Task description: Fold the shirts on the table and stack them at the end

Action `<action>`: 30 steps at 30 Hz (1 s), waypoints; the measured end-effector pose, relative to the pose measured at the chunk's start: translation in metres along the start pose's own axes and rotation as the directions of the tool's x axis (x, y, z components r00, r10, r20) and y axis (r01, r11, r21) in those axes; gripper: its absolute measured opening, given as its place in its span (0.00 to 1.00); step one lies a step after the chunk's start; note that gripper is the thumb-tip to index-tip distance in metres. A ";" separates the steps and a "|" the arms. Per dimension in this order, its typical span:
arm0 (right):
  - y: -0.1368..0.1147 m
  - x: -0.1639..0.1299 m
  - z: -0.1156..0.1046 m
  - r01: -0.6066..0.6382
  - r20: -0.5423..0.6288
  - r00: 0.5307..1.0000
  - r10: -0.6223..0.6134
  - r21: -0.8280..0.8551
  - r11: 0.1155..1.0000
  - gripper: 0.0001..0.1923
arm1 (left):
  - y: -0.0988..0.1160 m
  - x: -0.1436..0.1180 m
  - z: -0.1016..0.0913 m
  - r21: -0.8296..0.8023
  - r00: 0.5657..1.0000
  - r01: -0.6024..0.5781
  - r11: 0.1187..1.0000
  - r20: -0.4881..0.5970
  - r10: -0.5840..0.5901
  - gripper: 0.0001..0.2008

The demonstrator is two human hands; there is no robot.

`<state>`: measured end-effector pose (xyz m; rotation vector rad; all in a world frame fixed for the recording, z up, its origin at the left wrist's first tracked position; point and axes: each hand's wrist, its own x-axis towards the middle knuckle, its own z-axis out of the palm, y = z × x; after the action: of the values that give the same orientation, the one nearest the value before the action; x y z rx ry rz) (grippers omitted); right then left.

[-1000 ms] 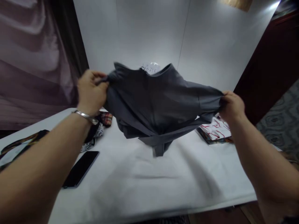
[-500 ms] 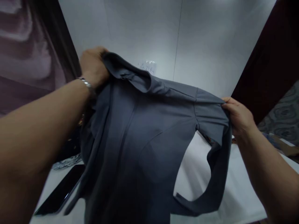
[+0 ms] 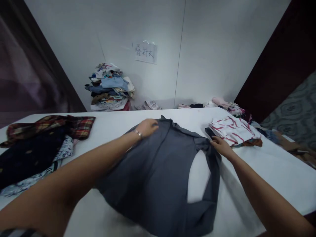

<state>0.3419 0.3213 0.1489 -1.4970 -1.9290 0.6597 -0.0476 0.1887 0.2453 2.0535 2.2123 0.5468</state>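
A dark grey shirt [image 3: 163, 164] spreads over the white table [image 3: 247, 177], its collar end away from me and its lower part towards me. Near the collar, my left hand [image 3: 148, 127] is closed on the shirt's upper left edge; it wears a silver bracelet [image 3: 138, 133] at the wrist. My right hand [image 3: 221, 146] pinches the other shoulder, where the sleeve begins. That sleeve bends down beside the body, and white table shows through the gap between them. The shirt's left sleeve is hidden from view.
Folded clothes, with a white and red shirt [image 3: 234, 130] on top, lie right of my right hand. A dark garment [image 3: 32, 153] and a plaid one [image 3: 82, 126] lie at left. A tall clothes stack [image 3: 111, 87] stands by the wall, below a paper sign [image 3: 146, 52].
Both hands have lowered the shirt from in front of me onto the table, reaching farther forward. My view now takes in more of the table and the clothes around it.
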 end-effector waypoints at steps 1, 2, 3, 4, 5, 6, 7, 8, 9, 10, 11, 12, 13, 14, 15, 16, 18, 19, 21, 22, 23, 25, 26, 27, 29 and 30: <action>0.002 -0.008 0.002 0.007 0.026 1.000 -0.005 -0.040 0.999 0.25 | 0.005 -0.032 0.008 -0.007 0.999 -0.031 0.999 0.036 0.032 0.12; 0.002 -0.016 0.003 0.022 0.060 0.998 -0.017 -0.083 0.996 0.30 | 0.012 -0.065 0.015 -0.029 0.996 -0.069 0.997 0.055 0.070 0.13; 0.001 -0.024 0.004 0.043 0.098 0.995 -0.032 -0.115 0.992 0.33 | 0.021 -0.099 0.022 -0.057 0.989 -0.093 0.994 0.109 0.099 0.15; 0.000 -0.032 0.005 0.073 0.136 0.989 -0.055 -0.129 0.989 0.36 | 0.032 -0.131 0.030 -0.088 0.979 -0.107 0.990 0.162 0.120 0.19; -0.001 -0.039 0.006 0.101 0.173 0.982 -0.077 -0.136 0.986 0.38 | 0.045 -0.160 0.039 -0.121 0.968 -0.106 0.987 0.217 0.130 0.22; -0.001 -0.046 0.006 0.114 0.196 0.977 -0.084 -0.150 0.982 0.40 | 0.058 -0.185 0.048 -0.152 0.953 -0.096 0.984 0.273 0.135 0.27; 0.000 -0.051 0.006 0.104 0.202 0.977 -0.067 -0.178 0.978 0.41 | 0.072 -0.204 0.057 -0.167 0.943 -0.083 0.983 0.306 0.131 0.32; 0.002 -0.055 0.005 0.072 0.196 0.980 -0.029 -0.217 0.973 0.43 | 0.084 -0.218 0.065 -0.170 0.945 -0.067 0.983 0.306 0.117 0.34; 0.005 -0.059 0.004 0.032 0.184 0.983 0.016 -0.255 0.967 0.46 | 0.096 -0.226 0.072 -0.165 0.951 -0.050 0.985 0.295 0.097 0.35; 0.008 -0.061 0.003 0.000 0.180 0.982 0.053 -0.281 0.960 0.47 | 0.105 -0.230 0.077 -0.154 0.960 -0.034 0.988 0.270 0.075 0.36; 0.011 -0.064 0.001 -0.019 0.186 0.979 0.077 -0.296 0.955 0.48 | 0.113 -0.231 0.082 -0.139 0.969 -0.021 0.990 0.241 0.054 0.35; 0.014 -0.065 -0.001 -0.018 0.205 0.975 0.084 -0.302 0.953 0.47 | 0.120 -0.230 0.085 -0.122 0.975 -0.010 0.992 0.218 0.037 0.33; 0.017 -0.067 -0.004 -0.008 0.224 0.971 0.080 -0.303 0.953 0.46 | 0.124 -0.227 0.087 -0.102 0.979 -0.003 0.995 0.202 0.023 0.31; 0.020 -0.068 -0.006 -0.007 0.232 0.969 0.081 -0.301 0.953 0.44 | 0.128 -0.224 0.089 -0.080 0.981 0.003 0.997 0.192 0.012 0.28; 0.023 -0.069 -0.009 -0.034 0.222 0.970 0.099 -0.282 0.959 0.43 | 0.131 -0.221 0.091 -0.057 0.982 0.008 0.998 0.187 0.002 0.24; 0.026 -0.070 -0.012 -0.083 0.197 0.971 0.133 -0.242 0.967 0.43 | 0.133 -0.218 0.092 -0.034 0.983 0.016 0.999 0.185 -0.009 0.21; 0.031 -0.072 -0.019 -0.199 0.134 0.968 0.214 -0.116 0.973 0.40 | 0.137 -0.214 0.095 0.007 0.982 0.032 0.999 0.186 -0.032 0.16; 0.033 -0.072 -0.023 -0.249 0.108 0.962 0.253 -0.051 0.967 0.38 | 0.139 -0.212 0.097 0.024 0.981 0.037 0.999 0.189 -0.041 0.13; 0.034 -0.072 -0.032 -0.301 0.072 0.952 0.297 0.043 0.953 0.33 | 0.141 -0.208 0.098 0.051 0.979 0.039 0.998 0.197 -0.048 0.10; 0.033 -0.071 -0.038 -0.307 0.053 0.951 0.304 0.079 0.948 0.32 | 0.142 -0.208 0.096 0.059 0.978 0.038 0.998 0.205 -0.050 0.10; 0.031 -0.071 -0.044 -0.311 0.031 0.950 0.309 0.122 0.943 0.31 | 0.141 -0.208 0.093 0.060 0.975 0.038 0.997 0.215 -0.050 0.11; 0.025 -0.071 -0.057 -0.298 -0.011 0.952 0.307 0.213 0.930 0.31 | 0.135 -0.213 0.081 0.046 0.967 0.049 0.998 0.247 -0.059 0.11; 0.022 -0.071 -0.064 -0.283 -0.016 0.954 0.300 0.286 0.916 0.31 | 0.130 -0.218 0.072 0.034 0.962 0.061 0.998 0.265 -0.068 0.10; 0.020 -0.072 -0.070 -0.267 -0.001 0.958 0.288 0.372 0.889 0.30 | 0.124 -0.225 0.061 0.024 0.956 0.075 0.997 0.284 -0.079 0.09; 0.015 -0.076 -0.081 -0.263 0.071 0.961 0.266 0.527 0.808 0.28 | 0.111 -0.243 0.040 0.007 0.946 0.113 0.994 0.305 -0.110 0.08; 0.014 -0.078 -0.085 -0.284 0.112 0.956 0.269 0.574 0.768 0.28 | 0.104 -0.253 0.031 0.000 0.942 0.136 0.991 0.311 -0.130 0.07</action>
<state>0.4264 0.2507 0.1860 -1.3642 -1.3283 1.2778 0.0862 -0.0476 0.2012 1.8139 2.1254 0.2157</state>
